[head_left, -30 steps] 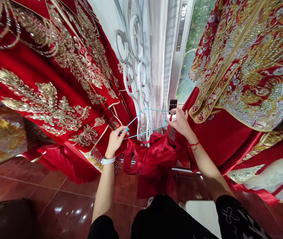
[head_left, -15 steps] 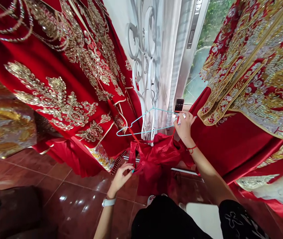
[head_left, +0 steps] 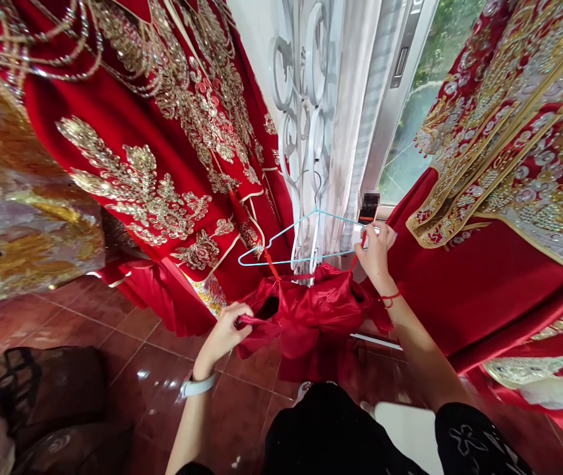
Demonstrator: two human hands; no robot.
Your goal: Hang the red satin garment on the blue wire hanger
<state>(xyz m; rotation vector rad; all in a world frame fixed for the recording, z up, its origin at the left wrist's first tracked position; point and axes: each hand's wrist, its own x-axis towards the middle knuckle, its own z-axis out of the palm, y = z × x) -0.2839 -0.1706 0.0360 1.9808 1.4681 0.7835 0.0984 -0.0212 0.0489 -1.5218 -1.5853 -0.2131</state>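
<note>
A red satin dress (head_left: 316, 307) with thin straps hangs from a light-blue wire hanger (head_left: 286, 231) in front of me. My right hand (head_left: 376, 257) is closed on the hanger's right end, where a red strap lies. My left hand (head_left: 225, 330), wearing a white watch, pinches a fold at the dress's left side and pulls it out to the left. The other strap (head_left: 272, 265) loops over the hanger's left arm. Folds hide the lower part of the dress.
A white scrolled metal frame (head_left: 317, 72) stands behind the hanger. Red gowns with gold embroidery (head_left: 143, 178) hang left, and a beaded jacket (head_left: 523, 145) hangs right. Dark bags (head_left: 59, 389) rest on the tiled floor (head_left: 163, 369). A white seat (head_left: 405, 435) is beside my legs.
My left hand has moved left and closed on the dress's side, stretching the fabric outward. My right hand stays at the hanger's right end. The view has shifted slightly left.
</note>
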